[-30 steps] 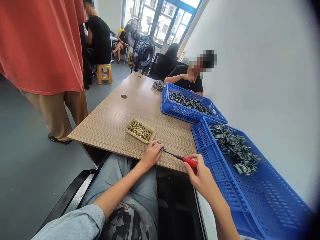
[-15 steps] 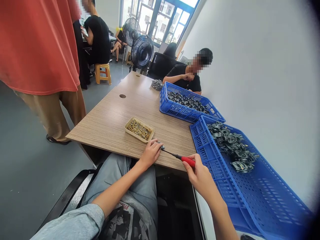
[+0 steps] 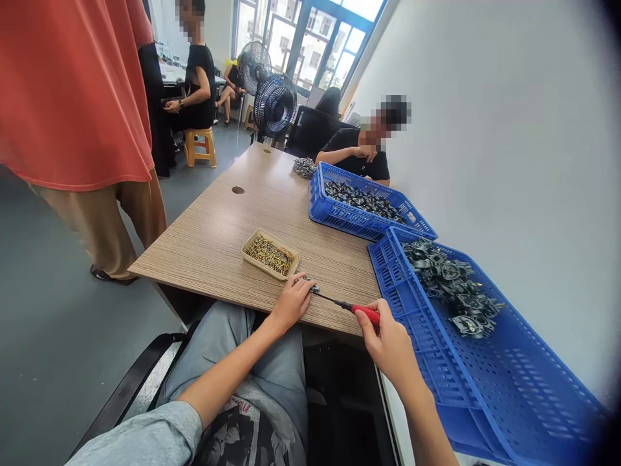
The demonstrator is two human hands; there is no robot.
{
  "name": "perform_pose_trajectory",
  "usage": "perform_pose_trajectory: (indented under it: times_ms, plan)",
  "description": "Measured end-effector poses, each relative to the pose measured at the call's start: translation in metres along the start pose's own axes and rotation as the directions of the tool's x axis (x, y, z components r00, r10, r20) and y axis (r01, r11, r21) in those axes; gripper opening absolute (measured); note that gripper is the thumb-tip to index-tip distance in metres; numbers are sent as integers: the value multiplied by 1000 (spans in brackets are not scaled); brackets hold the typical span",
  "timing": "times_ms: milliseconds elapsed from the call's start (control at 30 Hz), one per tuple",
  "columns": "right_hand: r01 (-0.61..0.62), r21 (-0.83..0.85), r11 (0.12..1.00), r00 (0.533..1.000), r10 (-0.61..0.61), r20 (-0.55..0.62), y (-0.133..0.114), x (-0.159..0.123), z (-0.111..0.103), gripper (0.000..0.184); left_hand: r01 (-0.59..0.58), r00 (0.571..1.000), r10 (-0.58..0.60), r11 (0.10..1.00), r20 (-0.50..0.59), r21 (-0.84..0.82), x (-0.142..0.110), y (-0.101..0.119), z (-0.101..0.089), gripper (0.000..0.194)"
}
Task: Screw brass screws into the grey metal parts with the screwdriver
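Note:
My left hand (image 3: pixel 292 300) is closed on a small metal part (image 3: pixel 314 288) at the front edge of the wooden table (image 3: pixel 204 239); the fingers cover most of it. In my right hand (image 3: pixel 388 333) is a screwdriver (image 3: pixel 365 314) with a red handle, gripped between thumb and fingers. Its dark shaft points left, and the tip meets the metal part. Just beyond my left hand lies a cream tray (image 3: pixel 247 257) filled with small brass-coloured screws (image 3: pixel 269 254).
On the right stand two blue crates: the nearer crate (image 3: pixel 439 362) holds grey metal castings (image 3: pixel 444 272), the farther crate (image 3: pixel 339 221) dark parts. A seated person (image 3: pixel 352 152) is across the table. Someone in a red shirt (image 3: pixel 72 97) stands at left. Fans (image 3: pixel 275 105) stand behind.
Both my hands, the metal part and the screwdriver stay almost in place. The seated person in black at the back left has sat more upright and lowered a hand.

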State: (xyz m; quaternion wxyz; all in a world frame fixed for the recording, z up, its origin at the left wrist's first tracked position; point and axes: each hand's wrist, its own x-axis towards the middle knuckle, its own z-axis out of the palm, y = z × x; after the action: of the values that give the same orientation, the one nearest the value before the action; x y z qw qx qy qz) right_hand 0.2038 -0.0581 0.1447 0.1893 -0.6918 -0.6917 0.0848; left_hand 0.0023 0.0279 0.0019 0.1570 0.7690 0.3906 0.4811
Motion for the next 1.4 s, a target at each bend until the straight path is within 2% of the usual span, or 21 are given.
perform_pose_trajectory:
  times_ms: [167, 300, 433, 600, 833, 1000, 1133, 1233, 1300, 1400]
  plan:
    - [9, 119, 993, 998, -2, -56, 22, 11, -1, 33, -5, 1000, 5, 999, 11, 35, 0, 3, -3, 43]
    - [-30, 239, 970, 985, 69, -157, 41, 19, 6, 38, 21, 1000, -21, 995, -8, 98, -8, 12, -7, 53]
    - [-93, 328, 940, 970, 160, -184, 60, 29, 34, 43, 134, 991, -131, 988, -41, 73, -30, 23, -10, 66]
    - [-166, 376, 912, 949, 252, -192, 84, 47, 75, 53, 245, 968, -245, 970, -51, 0, -50, 27, -12, 67]
    - [-140, 349, 926, 962, 211, -172, 102, 58, 107, 56, 306, 947, -311, 949, -74, -76, -44, 24, -12, 62]
    - [-93, 277, 956, 960, 161, -231, 111, 61, 119, 49, 321, 943, -327, 942, -60, -100, -39, 23, -13, 52]
    - [-32, 195, 980, 940, 96, -326, 108, 64, 121, 44, 280, 959, -283, 952, -9, -127, -41, 19, -14, 48]
    - [16, 147, 989, 922, 42, -384, 90, 61, 120, 41, 220, 975, -213, 964, 60, -151, -45, 15, -16, 48]
    - [89, 135, 987, 928, -33, -371, 73, 57, 119, 40, 201, 978, -187, 965, 94, -171, -47, 14, -18, 46]
    - [246, 166, 955, 935, -189, -299, 44, 52, 117, 40, 201, 978, -186, 959, 90, -199, -48, 13, -20, 40]
